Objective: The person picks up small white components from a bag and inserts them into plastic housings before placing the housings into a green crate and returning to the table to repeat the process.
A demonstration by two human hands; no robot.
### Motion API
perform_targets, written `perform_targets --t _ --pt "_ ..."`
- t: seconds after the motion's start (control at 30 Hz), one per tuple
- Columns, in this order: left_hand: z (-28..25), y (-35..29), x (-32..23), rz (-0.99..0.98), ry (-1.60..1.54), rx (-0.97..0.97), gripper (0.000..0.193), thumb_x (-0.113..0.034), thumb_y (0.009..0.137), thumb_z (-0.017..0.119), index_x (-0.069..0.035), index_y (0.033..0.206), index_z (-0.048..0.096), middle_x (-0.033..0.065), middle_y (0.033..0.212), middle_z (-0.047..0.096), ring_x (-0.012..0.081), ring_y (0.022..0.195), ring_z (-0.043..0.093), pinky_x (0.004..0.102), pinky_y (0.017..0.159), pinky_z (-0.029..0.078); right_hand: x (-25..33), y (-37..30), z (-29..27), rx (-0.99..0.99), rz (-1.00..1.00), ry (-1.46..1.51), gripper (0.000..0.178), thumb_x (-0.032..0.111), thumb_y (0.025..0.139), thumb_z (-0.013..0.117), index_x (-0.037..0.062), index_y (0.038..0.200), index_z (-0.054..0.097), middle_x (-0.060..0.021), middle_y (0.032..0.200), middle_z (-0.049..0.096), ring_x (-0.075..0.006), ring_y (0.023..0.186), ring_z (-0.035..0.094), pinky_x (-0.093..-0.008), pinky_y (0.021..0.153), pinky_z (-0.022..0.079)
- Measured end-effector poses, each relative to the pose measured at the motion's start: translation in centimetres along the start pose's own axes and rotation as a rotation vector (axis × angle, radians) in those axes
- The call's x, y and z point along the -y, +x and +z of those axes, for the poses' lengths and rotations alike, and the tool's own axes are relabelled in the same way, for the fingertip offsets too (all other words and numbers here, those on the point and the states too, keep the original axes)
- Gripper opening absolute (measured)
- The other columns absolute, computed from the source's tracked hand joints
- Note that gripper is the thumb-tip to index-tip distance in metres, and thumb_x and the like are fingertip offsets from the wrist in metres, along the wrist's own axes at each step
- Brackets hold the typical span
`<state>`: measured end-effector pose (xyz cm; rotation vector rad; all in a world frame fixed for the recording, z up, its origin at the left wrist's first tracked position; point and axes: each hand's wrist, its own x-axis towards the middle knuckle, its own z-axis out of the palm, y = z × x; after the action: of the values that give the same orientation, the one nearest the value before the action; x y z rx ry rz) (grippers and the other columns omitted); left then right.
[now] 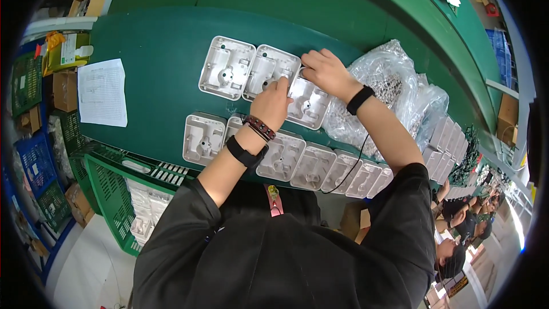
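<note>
Three white plastic housings, hollow side up, stand in the far row on the green table: the left housing (227, 68), the middle housing (269, 60) and the right housing (309, 103). My left hand (271, 103) reaches into the near right part of the middle housing, its fingers drawn together; anything in them is hidden. My right hand (329, 71) is at the far edge of the right housing, its fingers curled in a pinch, and what they hold cannot be made out. Nearer me runs a row of several more housings (280, 157), partly covered by my left forearm.
Right of my hands lies a clear plastic bag (372, 74) of small metallic parts. A printed sheet (103, 92) rests at left. A green crate (108, 194) with white parts stands below the table's left edge. Stacked housings (443, 143), a black cord and other people are farther right.
</note>
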<state>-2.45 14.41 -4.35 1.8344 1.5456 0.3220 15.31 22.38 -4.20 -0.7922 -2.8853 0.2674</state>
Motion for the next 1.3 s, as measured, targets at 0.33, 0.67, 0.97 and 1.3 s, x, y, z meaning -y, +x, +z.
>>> perform_targets --t 0.33,0.67,0.97,1.3 --pt "-1.2 -0.2 0.0 0.011 -0.267 -0.043 0.028 -0.029 0.084 0.050 -0.004 0.094 0.044 0.0140 0.083 0.056 0.0299 0.069 0.058 0.0370 0.057 0.046 0.5 -0.8 -2.6 0.004 0.197 0.294 0.014 0.012 0.067 0.060 0.0112 0.081 0.063 -0.0082 0.100 0.048 -0.0249 0.096 0.044 -0.0326 0.083 0.036" --pt "-4.8 0.2 0.8 -0.304 -1.559 0.182 0.055 -0.053 0.088 0.026 -0.005 0.107 0.045 0.0070 0.094 0.052 0.0144 0.086 0.053 0.0273 0.069 0.045 9.6 3.0 -4.0 -0.304 0.402 0.433 0.024 0.013 0.063 0.067 0.0105 0.085 0.060 -0.0056 0.097 0.049 -0.0257 0.092 0.044 -0.0353 0.079 0.037" --pt "-4.6 -0.1 1.2 -0.204 -1.229 0.238 0.057 -0.055 0.087 0.024 -0.005 0.107 0.043 0.0063 0.097 0.049 0.0127 0.090 0.050 0.0276 0.070 0.047 10.9 3.6 -1.5 -0.077 0.431 0.487 0.027 0.018 0.067 0.066 0.0069 0.086 0.050 -0.0081 0.082 0.054 -0.0258 0.073 0.051 -0.0338 0.065 0.042" --pt "-5.3 0.0 1.5 -0.309 -1.115 0.477 0.041 -0.044 0.091 0.029 -0.006 0.088 0.044 0.0000 0.068 0.043 0.0125 0.068 0.052 0.0248 0.061 0.047 8.7 2.9 -0.7 -0.374 0.974 1.426 0.015 0.001 0.075 0.056 0.0015 0.086 0.046 -0.0096 0.070 0.054 -0.0199 0.065 0.055 -0.0286 0.060 0.045"
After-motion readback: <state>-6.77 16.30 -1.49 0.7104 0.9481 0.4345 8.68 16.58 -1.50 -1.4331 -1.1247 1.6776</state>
